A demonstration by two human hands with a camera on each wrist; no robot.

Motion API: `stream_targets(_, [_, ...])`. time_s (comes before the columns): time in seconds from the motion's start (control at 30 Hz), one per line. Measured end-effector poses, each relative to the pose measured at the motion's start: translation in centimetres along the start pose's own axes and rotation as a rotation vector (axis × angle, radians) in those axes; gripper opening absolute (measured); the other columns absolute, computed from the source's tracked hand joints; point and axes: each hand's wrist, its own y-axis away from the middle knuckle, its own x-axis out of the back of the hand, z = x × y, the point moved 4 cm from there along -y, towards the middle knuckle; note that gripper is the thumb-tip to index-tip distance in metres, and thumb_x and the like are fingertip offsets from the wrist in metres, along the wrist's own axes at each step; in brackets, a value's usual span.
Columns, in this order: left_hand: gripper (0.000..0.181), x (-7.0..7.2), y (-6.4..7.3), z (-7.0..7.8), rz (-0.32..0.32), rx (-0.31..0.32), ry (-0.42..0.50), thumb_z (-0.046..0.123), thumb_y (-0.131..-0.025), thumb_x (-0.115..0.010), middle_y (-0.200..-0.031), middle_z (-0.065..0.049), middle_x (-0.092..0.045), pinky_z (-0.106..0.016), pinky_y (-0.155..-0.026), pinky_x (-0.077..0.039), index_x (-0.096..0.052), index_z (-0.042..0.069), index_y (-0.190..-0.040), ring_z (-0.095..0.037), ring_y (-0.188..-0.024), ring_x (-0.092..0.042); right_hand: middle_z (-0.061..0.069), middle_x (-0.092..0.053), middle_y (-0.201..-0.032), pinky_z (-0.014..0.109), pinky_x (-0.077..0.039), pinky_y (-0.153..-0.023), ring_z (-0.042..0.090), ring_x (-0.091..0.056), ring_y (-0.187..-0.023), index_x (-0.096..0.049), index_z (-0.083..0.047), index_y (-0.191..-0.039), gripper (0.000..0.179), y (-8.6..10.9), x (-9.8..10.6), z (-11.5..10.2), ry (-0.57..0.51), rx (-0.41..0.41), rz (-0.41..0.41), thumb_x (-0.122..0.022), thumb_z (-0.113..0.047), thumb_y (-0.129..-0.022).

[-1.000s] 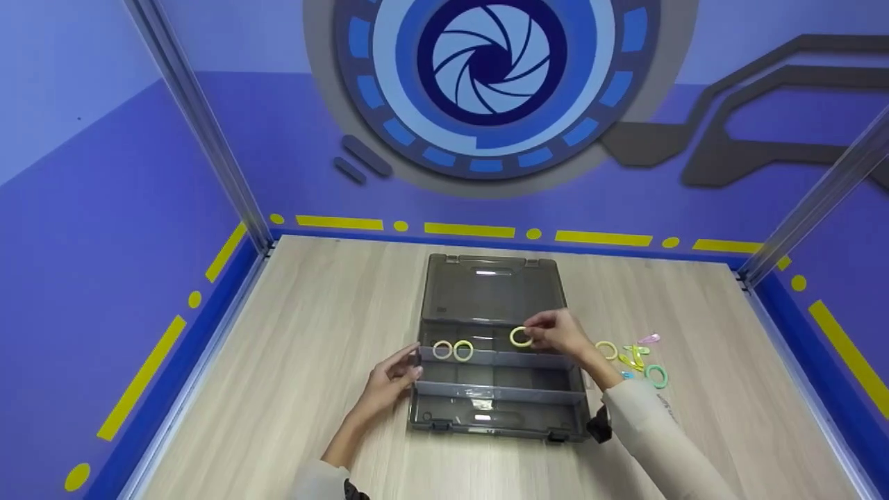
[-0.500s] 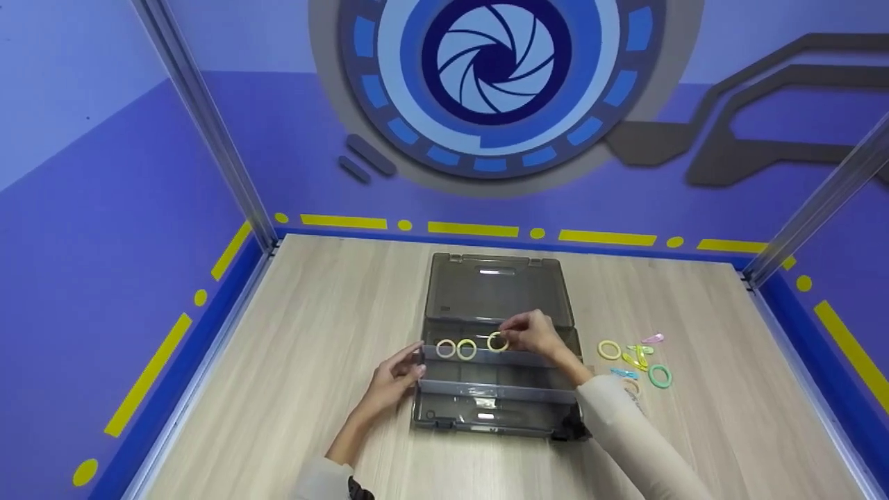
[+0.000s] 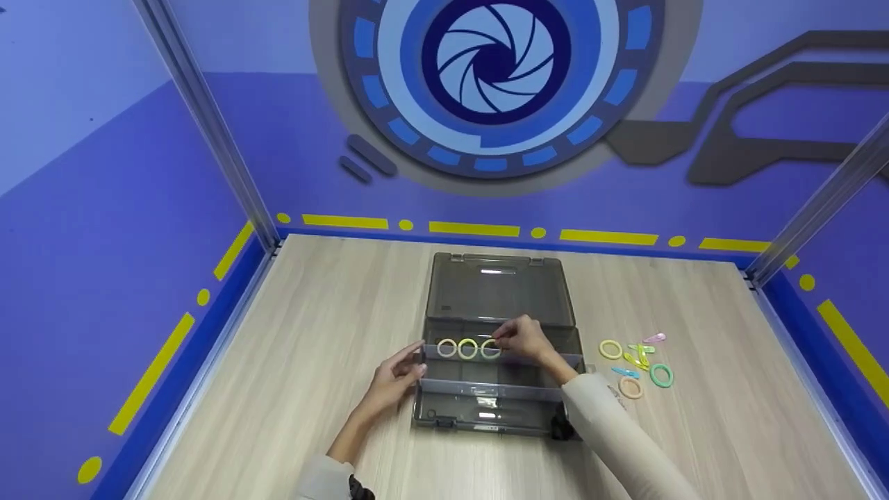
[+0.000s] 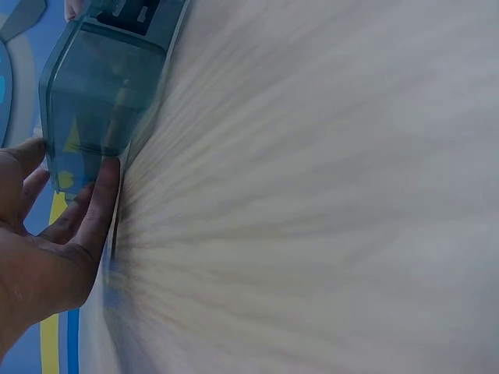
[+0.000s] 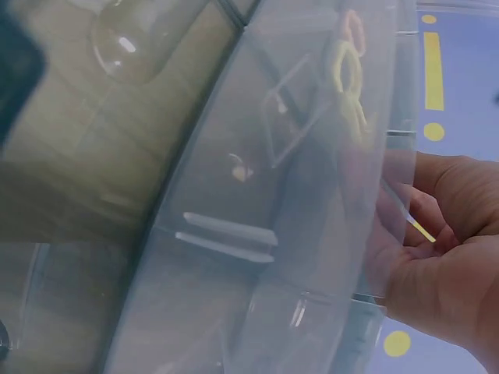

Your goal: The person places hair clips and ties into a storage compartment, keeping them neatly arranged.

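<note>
A smoky translucent organiser box (image 3: 486,429) lies with its lid open away from me. In its back compartment, a pinkish hair tie (image 3: 446,348) and a yellow hair tie (image 3: 467,348) stand side by side along the clear divider (image 3: 444,357). Beside them my right hand (image 3: 526,339) pinches a pale yellow hair tie (image 3: 488,348). Its fingertips are partly hidden behind the divider in the right wrist view. My left hand (image 3: 389,382) rests on the box's left wall, fingers fairly straight and touching it; the left wrist view shows them against the end wall (image 4: 105,86).
Right of the box lie several loose pieces: a yellow hair tie (image 3: 610,349), a green hair tie (image 3: 661,376), a peach hair tie (image 3: 630,387), a blue hair clip (image 3: 625,373), a pink hair clip (image 3: 654,338) and yellow hair clips (image 3: 637,360). A second divider (image 3: 486,390) crosses the box nearer me.
My right hand has moved left over the back compartment, carrying the pale yellow hair tie up beside the other two. The left hand has stayed on the box's left side.
</note>
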Motion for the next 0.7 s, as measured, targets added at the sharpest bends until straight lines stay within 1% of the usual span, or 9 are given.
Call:
stream_targets(0.1, [0.054,-0.2,0.0,-0.1,0.004,0.010,-0.008,0.016,-0.102,-0.063,-0.136,-0.027,-0.053,-0.020,-0.082,-0.054,-0.047,0.003,-0.151,-0.015,-0.101,-0.061,0.020,-0.077,-0.087,0.023,-0.054,-0.062,0.012,-0.067,-0.070,-0.077,0.009,-0.091,0.009,0.1,-0.1,0.2,0.013,-0.022,-0.014,-0.072,0.009,-0.083])
stream_targets(0.23, [0.054,-0.3,0.1,-0.3,0.012,0.023,-0.011,0.016,-0.102,-0.064,-0.137,-0.028,-0.054,-0.020,-0.081,-0.054,-0.047,0.002,-0.151,-0.018,-0.102,-0.061,0.021,-0.077,-0.088,0.023,-0.053,-0.063,0.013,-0.066,-0.071,-0.077,0.009,-0.093,0.010,0.2,-0.2,0.3,0.016,-0.031,-0.037,-0.072,0.009,-0.084])
stream_targets(0.4, [0.054,-0.2,0.3,-0.4,0.025,0.052,0.018,0.015,-0.101,-0.064,-0.137,-0.028,-0.053,-0.022,-0.080,-0.055,-0.047,0.002,-0.151,-0.018,-0.102,-0.061,0.020,-0.078,-0.090,0.025,-0.054,-0.065,0.011,-0.065,-0.072,-0.078,0.008,-0.095,0.011,0.3,-0.4,0.3,0.007,-0.008,-0.062,-0.071,0.006,-0.087])
stream_targets(0.47, [0.054,-0.1,0.3,-0.4,0.026,0.053,0.027,0.015,-0.101,-0.065,-0.137,-0.028,-0.052,-0.022,-0.080,-0.056,-0.047,0.002,-0.151,-0.017,-0.102,-0.061,0.019,-0.078,-0.090,0.024,-0.054,-0.065,0.011,-0.065,-0.073,-0.078,0.008,-0.096,0.011,0.4,-0.3,0.1,0.004,0.012,-0.065,-0.070,0.003,-0.089])
stream_targets(0.53, [0.054,-0.1,0.2,-0.4,0.025,0.047,0.035,0.015,-0.101,-0.065,-0.136,-0.028,-0.052,-0.023,-0.079,-0.056,-0.047,0.002,-0.150,-0.016,-0.101,-0.062,0.020,-0.078,-0.091,0.024,-0.054,-0.066,0.014,-0.067,-0.074,-0.077,0.008,-0.097,0.012,0.5,-0.1,0.0,-0.010,0.040,-0.063,-0.070,0.001,-0.091])
stream_targets(0.6, [0.054,0.0,0.1,-0.3,0.021,0.036,0.028,0.015,-0.101,-0.065,-0.135,-0.029,-0.053,-0.022,-0.080,-0.056,-0.047,0.001,-0.150,-0.015,-0.101,-0.062,0.021,-0.077,-0.092,0.025,-0.056,-0.067,0.021,-0.070,-0.076,-0.076,0.009,-0.099,0.014,0.6,0.3,-0.2,-0.037,0.061,-0.059,-0.068,-0.001,-0.093])
stream_targets(0.7, [0.054,0.0,-0.1,-0.3,0.019,0.026,0.023,0.014,-0.101,-0.064,-0.135,-0.029,-0.054,-0.021,-0.079,-0.055,-0.047,0.001,-0.150,-0.016,-0.101,-0.063,0.025,-0.076,-0.097,0.034,-0.063,-0.074,0.033,-0.074,-0.085,-0.074,0.011,-0.103,0.016,1.2,1.2,-0.5,-0.114,0.088,-0.050,-0.067,-0.001,-0.095])
